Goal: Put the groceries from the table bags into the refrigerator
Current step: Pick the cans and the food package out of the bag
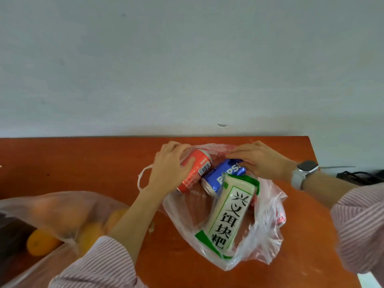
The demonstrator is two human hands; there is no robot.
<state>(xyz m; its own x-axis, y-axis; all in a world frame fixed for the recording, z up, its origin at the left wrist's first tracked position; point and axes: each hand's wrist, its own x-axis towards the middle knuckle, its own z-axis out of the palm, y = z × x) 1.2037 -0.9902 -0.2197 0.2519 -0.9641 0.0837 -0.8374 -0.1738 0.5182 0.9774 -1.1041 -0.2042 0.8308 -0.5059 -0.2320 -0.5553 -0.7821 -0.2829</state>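
Left hand [170, 165] grips the red can [195, 170], lying far-left to near; right hand [257, 161] curls over the Pepsi can [220, 175] beside it

head view | looks forward and down | close over table [83, 163] | faces wall [187, 59]
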